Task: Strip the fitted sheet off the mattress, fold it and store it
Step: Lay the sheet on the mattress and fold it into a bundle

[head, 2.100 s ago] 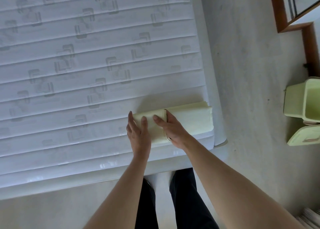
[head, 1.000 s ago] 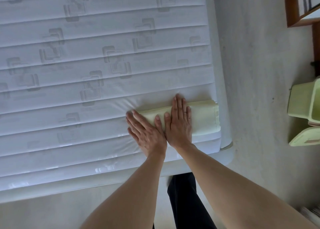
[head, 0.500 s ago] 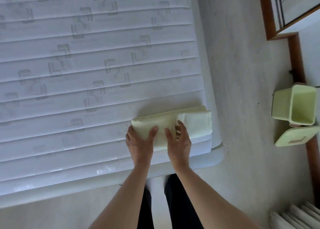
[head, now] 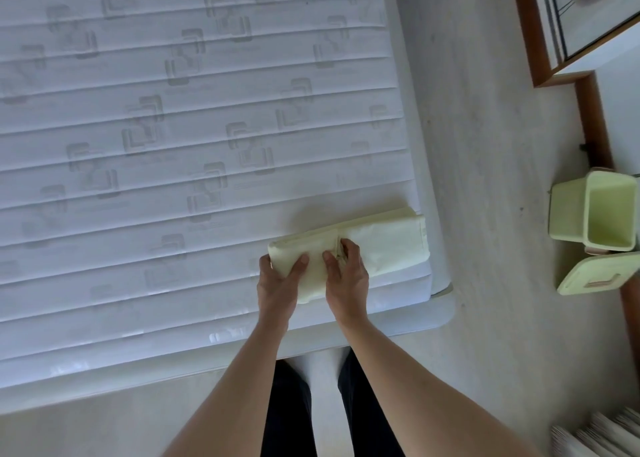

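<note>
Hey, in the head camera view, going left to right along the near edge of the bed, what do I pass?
Bare mattress → left hand → right hand → free end of the folded sheet → floor → green bin.

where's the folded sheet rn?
Head view, lower centre-right: the folded sheet lies on the bare mattress at its near right corner. The left hand and right hand both grip its left end.

Bare mattress [head: 173,179] open to left; floor strip [head: 485,179] free to right, bin [head: 568,210] beyond
</note>
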